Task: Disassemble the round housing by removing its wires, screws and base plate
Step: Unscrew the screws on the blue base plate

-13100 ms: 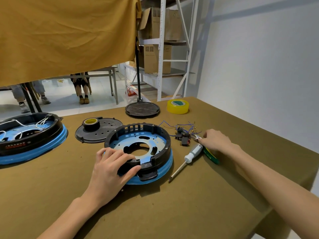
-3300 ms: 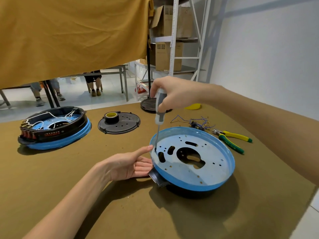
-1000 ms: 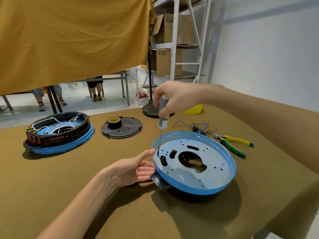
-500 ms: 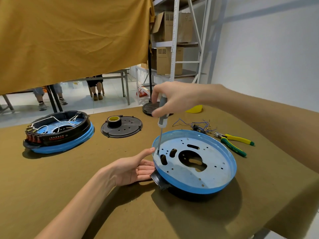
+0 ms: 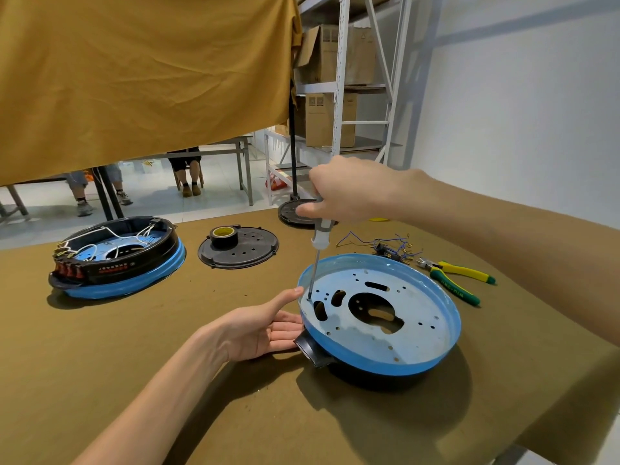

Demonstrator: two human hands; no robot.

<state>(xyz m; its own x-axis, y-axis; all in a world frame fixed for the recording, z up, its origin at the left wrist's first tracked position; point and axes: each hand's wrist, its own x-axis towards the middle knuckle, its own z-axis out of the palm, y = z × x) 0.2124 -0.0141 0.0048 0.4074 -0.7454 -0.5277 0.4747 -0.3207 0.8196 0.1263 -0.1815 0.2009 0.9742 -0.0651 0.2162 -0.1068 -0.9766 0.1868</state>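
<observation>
Right hand [image 5: 352, 193] up high, fingers curled around the handle of the screwdriver [image 5: 321, 236], which stands nearly upright with its tip down on a screw spot at the left inner edge of the blue base plate [image 5: 419, 333]. Left hand [image 5: 258, 330] sits flat and relaxed against the left side of the round housing [image 5: 379, 372], fingers straight, thumb raised toward the blue rim, bracing it without gripping. The housing lies upside down near the right front of the surface [image 5: 167, 380], black body underneath, blue plate facing up.

Loose wires [image 5: 385, 246] lie in a heap toward the back right edge, with the pliers [image 5: 456, 276] just beside them. So, by my read, the wiring is out and the screws are the job now.

What can go wrong? The shaft is long and thin, and the grip is far above the tip. If the push wanders off line, the tip could jump out of the screw, chew its head, or skid toward that left thumb sitting close by. The housing is only steadied from one side, so hard twisting could spin or slide it on the cloth. A freed screw may also drop through one of the plate's openings.

Back left, a second housing [image 5: 117, 260] waits, wires inside, and a black disc [image 5: 248, 253] with a tape roll [image 5: 224, 237] on it.
</observation>
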